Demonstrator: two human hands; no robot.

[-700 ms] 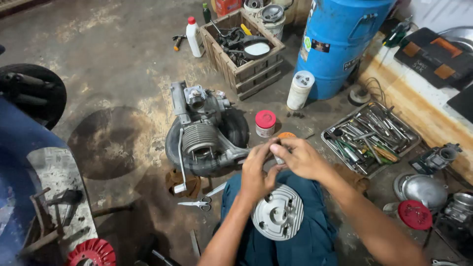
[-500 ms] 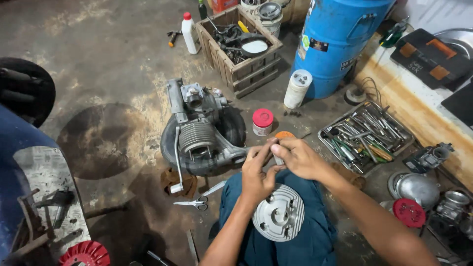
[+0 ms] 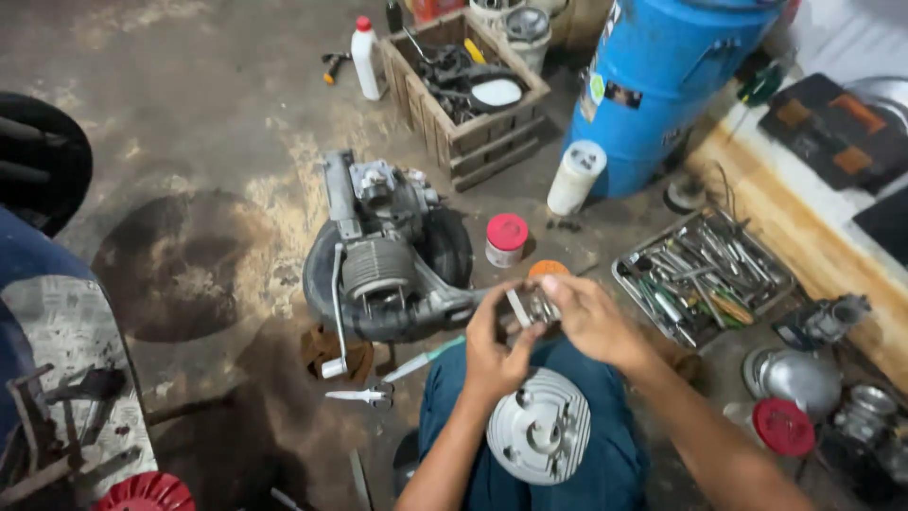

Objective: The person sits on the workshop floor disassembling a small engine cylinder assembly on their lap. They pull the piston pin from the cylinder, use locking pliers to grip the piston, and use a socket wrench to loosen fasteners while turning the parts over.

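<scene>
Metal part (image 3: 532,305) in both hands' grip, left hand (image 3: 494,350), right hand (image 3: 591,322), above cylinder head (image 3: 537,440).

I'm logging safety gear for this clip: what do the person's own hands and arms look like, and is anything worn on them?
Both the left hand and the right hand are bare, with no gloves. I can make out no ring or watch, though the picture is soft. Both forearms are uncovered as far as the picture's lower edge, with no sleeve in view. Blue trousers cover the legs below them.
</scene>
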